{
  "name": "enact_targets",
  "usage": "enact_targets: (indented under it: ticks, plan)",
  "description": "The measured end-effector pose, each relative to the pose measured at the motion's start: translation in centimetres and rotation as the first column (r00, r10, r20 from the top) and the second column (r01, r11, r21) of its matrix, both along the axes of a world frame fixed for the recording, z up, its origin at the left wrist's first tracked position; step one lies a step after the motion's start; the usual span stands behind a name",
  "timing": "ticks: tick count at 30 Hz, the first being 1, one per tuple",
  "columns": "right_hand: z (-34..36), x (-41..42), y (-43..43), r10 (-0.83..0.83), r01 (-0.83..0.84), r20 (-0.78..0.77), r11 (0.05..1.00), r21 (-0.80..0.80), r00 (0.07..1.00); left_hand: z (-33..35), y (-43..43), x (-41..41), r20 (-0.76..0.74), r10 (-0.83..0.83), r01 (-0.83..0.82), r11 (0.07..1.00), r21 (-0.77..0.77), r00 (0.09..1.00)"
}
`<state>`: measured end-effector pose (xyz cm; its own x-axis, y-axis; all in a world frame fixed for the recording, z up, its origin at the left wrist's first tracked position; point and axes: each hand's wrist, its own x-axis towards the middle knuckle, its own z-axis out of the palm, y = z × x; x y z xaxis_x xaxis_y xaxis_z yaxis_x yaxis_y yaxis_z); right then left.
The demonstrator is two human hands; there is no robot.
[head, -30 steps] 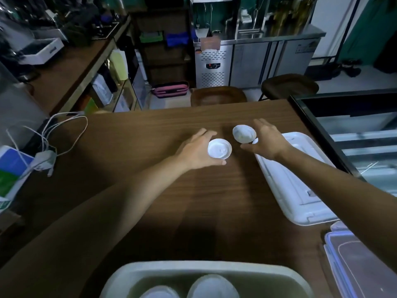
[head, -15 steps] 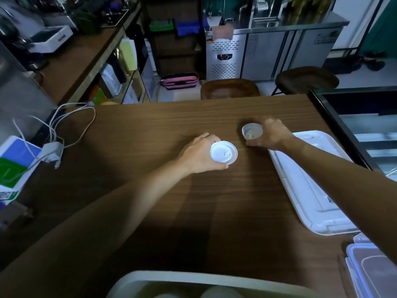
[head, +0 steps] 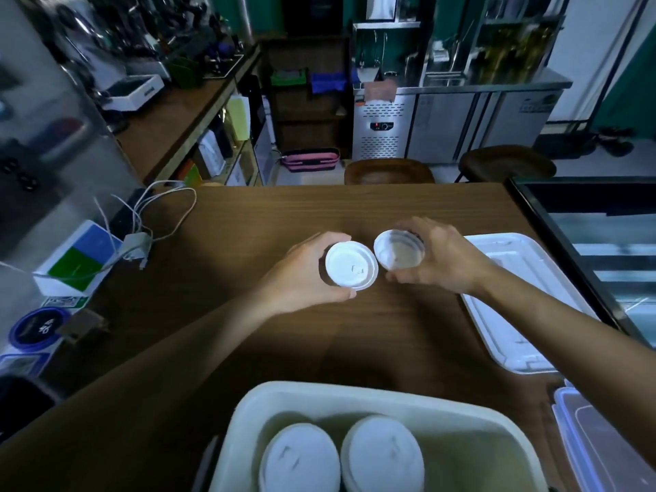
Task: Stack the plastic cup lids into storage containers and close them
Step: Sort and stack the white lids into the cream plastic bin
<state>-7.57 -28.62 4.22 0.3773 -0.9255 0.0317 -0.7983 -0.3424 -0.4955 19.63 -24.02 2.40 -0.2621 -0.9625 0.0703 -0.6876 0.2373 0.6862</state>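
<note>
Item 1: left hand, over the middle of the table, fingers & thumb curled round the rim of one white cup lid, top side up, sip mark showing. Item 2: right hand, just beside it, fingers curled round the 2nd lid, tilted w/ hollow underside toward the camera. Rims of the 2 lids met or nearly met; could not tell which. Item 3: storage bin at near edge, open, w/ 2 lid stacks side by side inside. Item 4: white bin cover lay flat along right edge, off the bin; a clear box sat at near right corner. Risks, as judged: (a) the lids faced opposite ways, so pressed together as held they prob. would not nest; one needed flipping first, & a one-handed flip could drop it on the table. (b) Thin plastic held by the rim alone: a hard squeeze could buckle it or pop it out of the grip. (c) W/ both hands full, none was spare to steady the stacks; a lid set down off-centre could tip a stack vs. the bin wall. (d) Stack height vs. bin rim was not readable from above; if too tall, the cover prob. would not seat. (e) Dim light made facing errors likelier.
</note>
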Motion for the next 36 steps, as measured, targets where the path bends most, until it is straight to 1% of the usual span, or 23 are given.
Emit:
enact_targets:
  ticks: [2, 5, 11, 14, 16, 19, 22, 26, 31, 34, 36]
  plan:
    - [1.1, 0.4, 2.5, 0.004, -0.004, 0.004, 1.0, -0.013, 1.0, 1.0, 2.0, 0.5, -0.018, -0.008, 0.008, 1.0, -0.013, 1.0]
    - [2.3, 0.8, 6.5, 0.036, -0.034, 0.066, 0.999, -0.04, 0.997, 2.6, 5.3, 1.1, -0.055, -0.024, 0.022, 0.999, -0.031, 0.998]
    - [4.2, 1.0, 14.2, 0.092, -0.084, 0.068, 0.99, -0.114, 0.993, 5.2, 12.0, 1.5, -0.12, -0.112, 0.108, 0.993, -0.039, 0.986]
    - [5.0, 1.0, 17.3, 0.101, -0.089, 0.094, 0.988, -0.123, 0.99, 5.5, 14.9, 1.7, -0.156, -0.146, 0.145, 0.989, -0.015, 0.977]
    - [5.3, 1.1, 19.3, 0.083, -0.069, 0.121, 0.99, -0.12, 0.989, 5.5, 16.7, 2.0, -0.21, -0.158, 0.164, 0.986, 0.012, 0.965]
    - [5.5, 1.0, 21.8, 0.047, -0.036, 0.156, 0.996, -0.076, 0.987, 5.4, 18.8, 2.4, -0.278, -0.129, 0.148, 0.988, 0.045, 0.952]
    - [5.6, 0.6, 23.8, 0.042, -0.033, 0.141, 0.997, -0.071, 0.989, 5.5, 20.6, 2.7, -0.225, -0.125, 0.135, 0.99, 0.03, 0.966]
    - [5.7, -0.3, 25.6, 0.021, -0.019, 0.02, 0.997, -0.073, 1.0, 5.8, 21.9, 3.4, -0.108, -0.131, 0.129, 0.991, -0.022, 0.985]
    - [6.0, -0.4, 26.9, 0.019, -0.035, -0.19, 0.996, -0.081, 0.982, 6.1, 22.8, 4.2, 0.115, -0.165, 0.172, 0.983, -0.062, 0.98]
    - [6.3, -0.4, 27.0, 0.046, -0.072, -0.349, 0.995, -0.062, 0.936, 6.1, 23.2, 4.4, 0.229, -0.185, 0.197, 0.98, -0.03, 0.956]
    - [6.5, -0.1, 27.2, 0.087, -0.128, -0.485, 0.99, -0.052, 0.87, 6.0, 23.4, 4.1, 0.268, -0.202, 0.206, 0.978, 0.012, 0.942]
